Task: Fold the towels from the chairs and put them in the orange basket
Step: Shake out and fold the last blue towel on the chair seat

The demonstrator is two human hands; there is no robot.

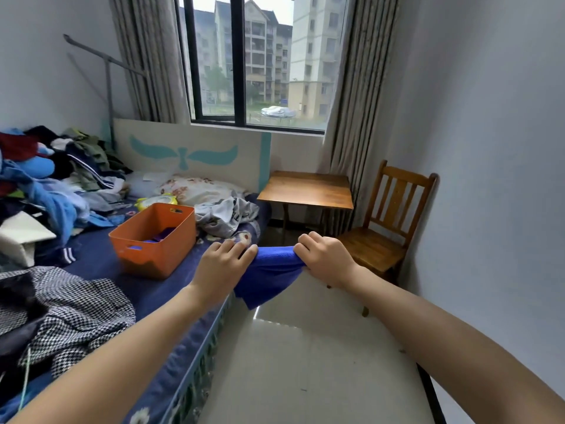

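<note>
Head view: the left hand (224,264) and right hand (324,258) each grip 1 top end of a soft blue cloth towel (269,276), pulled taut between them over the bed's edge, its lower part hanging. The rectangular orange plastic basket (159,255) sits on the navy-sheeted bed (101,258) near the left hand, with blue cloth inside. 1 slatted wooden chair (373,249) stands by the right wall.

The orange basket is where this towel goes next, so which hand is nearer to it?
Left. The left hand grips the blue towel just right of the orange basket; the right hand grips the towel's other end, farther right.
</note>
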